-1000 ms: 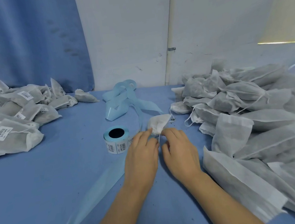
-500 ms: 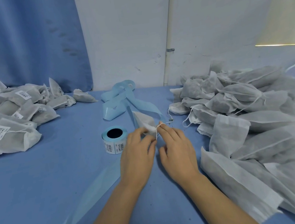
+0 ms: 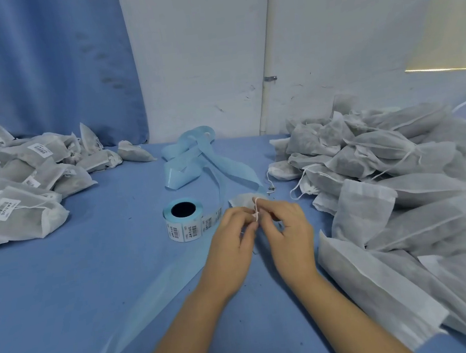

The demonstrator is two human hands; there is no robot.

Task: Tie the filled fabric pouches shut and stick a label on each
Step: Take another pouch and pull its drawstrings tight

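A small white fabric pouch (image 3: 243,201) lies on the blue table just beyond my fingers. My left hand (image 3: 233,235) and my right hand (image 3: 286,225) meet over its neck, each pinching the white drawstring (image 3: 256,210), which loops over my right forefinger. A roll of barcode labels (image 3: 184,219) stands just left of my left hand, its strip trailing toward my fingers. The pouch's body is largely hidden behind my hands.
A heap of unlabelled filled pouches (image 3: 401,170) fills the right side. Labelled pouches (image 3: 16,188) pile at the left. Used blue label backing (image 3: 191,158) curls behind the roll, and a strip runs toward the front edge. A white wall and blue curtain stand behind.
The pouch's top, which stood up between my hands half a second ago, now lies lower and to the right. My fingers have lifted and the drawstring now loops over my right forefinger.
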